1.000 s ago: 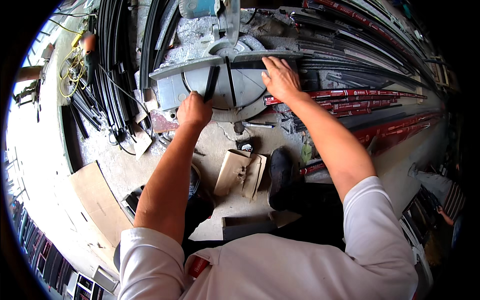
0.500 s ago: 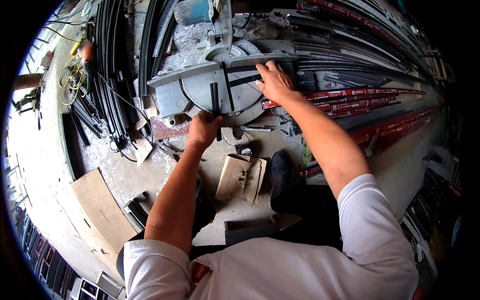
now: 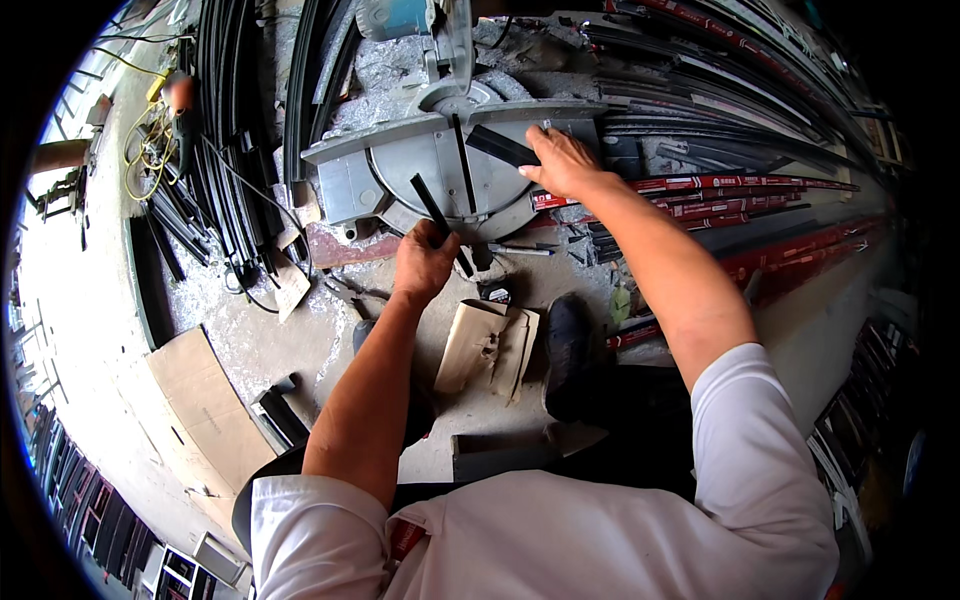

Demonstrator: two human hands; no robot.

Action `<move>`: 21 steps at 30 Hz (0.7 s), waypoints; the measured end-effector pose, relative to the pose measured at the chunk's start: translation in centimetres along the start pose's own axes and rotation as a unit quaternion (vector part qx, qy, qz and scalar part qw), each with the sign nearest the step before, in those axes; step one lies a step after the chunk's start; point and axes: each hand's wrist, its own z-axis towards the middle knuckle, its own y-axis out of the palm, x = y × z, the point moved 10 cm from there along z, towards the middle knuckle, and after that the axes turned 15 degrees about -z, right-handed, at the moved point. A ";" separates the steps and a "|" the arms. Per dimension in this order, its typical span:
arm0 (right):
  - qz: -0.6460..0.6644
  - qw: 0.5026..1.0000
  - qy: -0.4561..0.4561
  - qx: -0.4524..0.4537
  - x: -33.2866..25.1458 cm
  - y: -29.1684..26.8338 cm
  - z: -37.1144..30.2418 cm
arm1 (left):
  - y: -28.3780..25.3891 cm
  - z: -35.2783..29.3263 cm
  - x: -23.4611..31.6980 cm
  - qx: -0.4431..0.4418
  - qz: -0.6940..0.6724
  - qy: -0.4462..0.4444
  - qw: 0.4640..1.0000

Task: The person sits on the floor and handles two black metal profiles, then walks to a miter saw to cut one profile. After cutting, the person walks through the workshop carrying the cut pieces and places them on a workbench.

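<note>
My left hand (image 3: 427, 262) is closed round a short, narrow black profile strip (image 3: 428, 198), held over the front edge of the saw table. The strip's upper end leans left, and its lower end shows below my fingers. On the right half of the table my right hand (image 3: 562, 163) grips the end of a wider black profile piece (image 3: 498, 146), which points left toward the blade slot. Both pieces lie over the round silver base of the mitre saw (image 3: 345, 192). Behind its fence is the raised saw head (image 3: 452, 50); the blade is mostly hidden by the guard.
Long black profiles (image 3: 228, 80) lie at the far left beside an orange-ended power tool (image 3: 182, 100). Red-wrapped profiles (image 3: 700, 185) extend to the right. On the floor are folded cardboard (image 3: 470, 345), a tape measure (image 3: 496, 291), a pen (image 3: 520, 249) and pliers (image 3: 342, 288).
The strip in my left hand has tilted from upright toward the left. The piece in my right hand has turned, showing a broader face, and now slopes down to the right.
</note>
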 end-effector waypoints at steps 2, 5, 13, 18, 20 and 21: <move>-0.002 1.000 0.005 -0.026 0.2 0.5 -0.1 | 0.0 0.0 -0.5 0.004 -0.012 -0.009 1.000; -0.040 0.996 -0.006 0.083 0.3 -0.1 -0.5 | 0.0 0.2 -1.6 0.001 -0.057 -0.032 0.998; -0.024 0.999 -0.016 0.018 -0.6 1.2 -1.1 | 0.7 -0.6 -2.6 -0.020 -0.262 -0.055 0.963; -0.020 0.993 -0.100 0.064 -2.3 0.9 -1.9 | 1.1 -1.4 -2.8 -0.026 -0.324 -0.071 0.943; -0.015 0.993 -0.076 0.085 -2.1 0.9 -2.3 | 1.4 -1.6 -2.7 -0.040 -0.352 -0.073 0.932; -0.013 0.993 -0.065 0.096 -2.0 0.8 -2.5 | 1.5 -1.8 -2.7 -0.047 -0.359 -0.074 0.929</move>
